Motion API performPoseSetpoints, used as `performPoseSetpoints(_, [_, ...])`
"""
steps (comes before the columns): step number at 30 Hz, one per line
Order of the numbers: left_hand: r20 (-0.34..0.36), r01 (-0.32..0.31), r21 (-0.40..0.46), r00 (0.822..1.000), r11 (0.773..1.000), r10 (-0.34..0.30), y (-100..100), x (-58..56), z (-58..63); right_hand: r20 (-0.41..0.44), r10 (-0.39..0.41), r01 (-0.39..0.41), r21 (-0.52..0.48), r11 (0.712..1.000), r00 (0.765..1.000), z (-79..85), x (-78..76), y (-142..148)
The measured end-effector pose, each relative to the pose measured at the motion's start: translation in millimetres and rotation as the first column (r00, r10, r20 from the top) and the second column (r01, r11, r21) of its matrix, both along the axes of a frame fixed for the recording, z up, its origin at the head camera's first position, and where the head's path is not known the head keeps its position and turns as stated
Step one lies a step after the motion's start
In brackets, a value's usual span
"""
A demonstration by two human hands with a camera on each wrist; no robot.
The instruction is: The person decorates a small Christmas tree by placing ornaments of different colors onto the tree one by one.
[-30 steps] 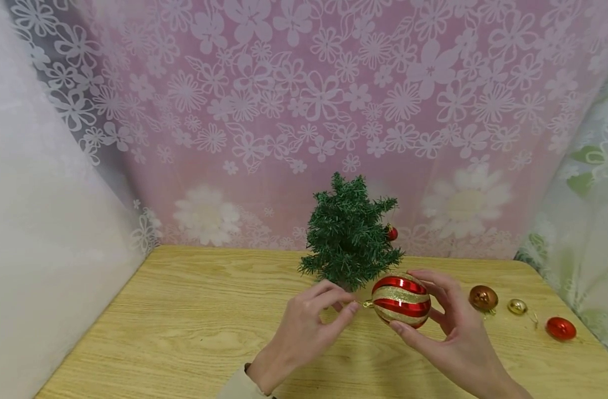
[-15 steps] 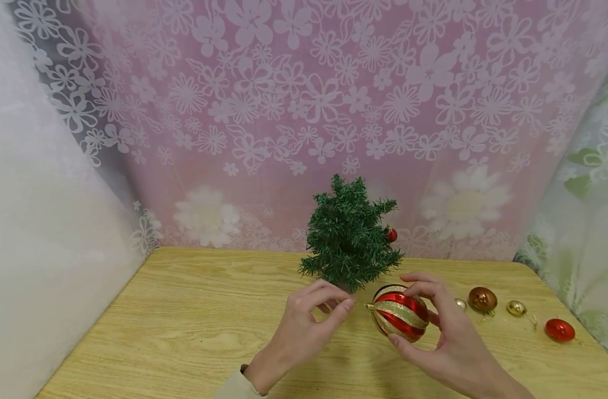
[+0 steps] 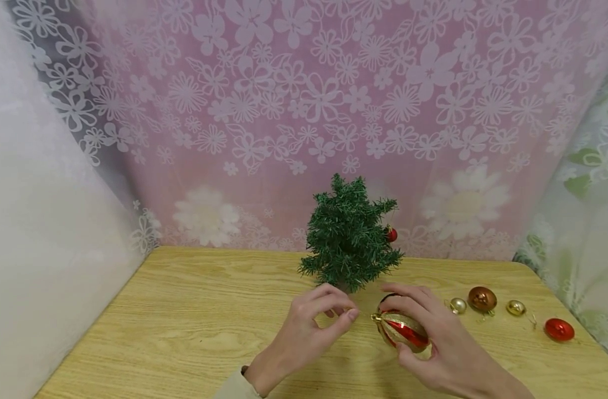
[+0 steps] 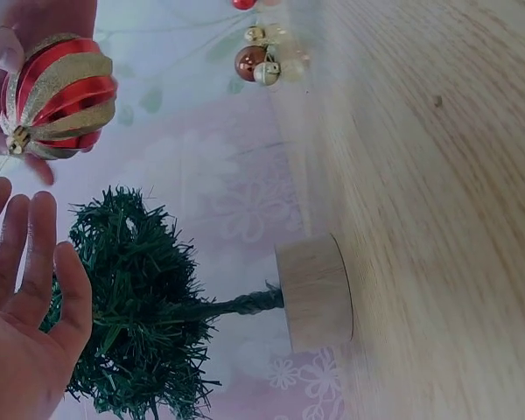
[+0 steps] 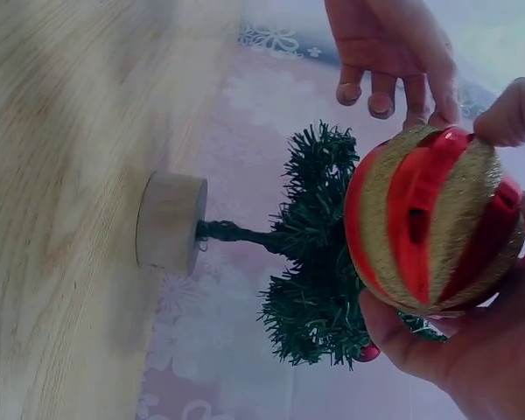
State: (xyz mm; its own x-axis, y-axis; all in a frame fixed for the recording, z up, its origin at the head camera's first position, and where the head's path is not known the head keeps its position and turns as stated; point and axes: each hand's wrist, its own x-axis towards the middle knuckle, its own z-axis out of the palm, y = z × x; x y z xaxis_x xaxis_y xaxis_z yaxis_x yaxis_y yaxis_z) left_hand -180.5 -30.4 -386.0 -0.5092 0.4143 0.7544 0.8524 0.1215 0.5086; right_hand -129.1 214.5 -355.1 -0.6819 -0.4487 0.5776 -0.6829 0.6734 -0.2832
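Note:
My right hand point(image 3: 446, 343) grips a large Christmas bauble point(image 3: 406, 331) striped in red and glittery gold, fingers over its top and thumb below. The bauble's gold cap point(image 4: 17, 140) points toward my left hand point(image 3: 311, 327). Thumb and index finger of that hand pinch the thin hanging string point(image 4: 1, 164) that runs from the cap; its other fingers stay apart from the bauble. Behind both hands stands a small green artificial Christmas tree point(image 3: 349, 238) on a round wooden base point(image 4: 317, 293). One small red bauble point(image 3: 392, 235) hangs on the tree's right side.
To the right on the wooden table point(image 3: 199, 310) lie a pale gold bauble point(image 3: 458, 305), a brown one point(image 3: 482, 299), a small gold one point(image 3: 515, 307) and a red one point(image 3: 560, 330). A pink flowered curtain point(image 3: 284, 138) rises behind the table.
My right hand has turned the striped bauble and lowered it slightly, its fingers now reaching farther over the top. The left hand stays nearly in place, and the pale gold bauble has come into view.

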Motion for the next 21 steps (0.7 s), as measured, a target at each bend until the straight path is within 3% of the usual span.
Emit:
performPoseSetpoints(6, [-0.026,0.006,0.000,1.000,1.000,-0.006,3,0.4,-2.5,-0.010,-0.017,0.018,0.046,0.999,1.000,-2.6,0.8,-3])
performPoseSetpoints(9, [-0.022,-0.001,0.009,1.000,1.000,0.001,4,1.3,-3.2,0.027,-0.017,0.016,0.027,1.000,0.999,-5.5,1.3,-5])
performPoseSetpoints(21, [-0.023,-0.003,0.023,1.000,1.000,0.003,4,2.2,-4.1,0.012,0.033,-0.032,-0.063,0.998,0.999,-9.2,-2.1,-12])
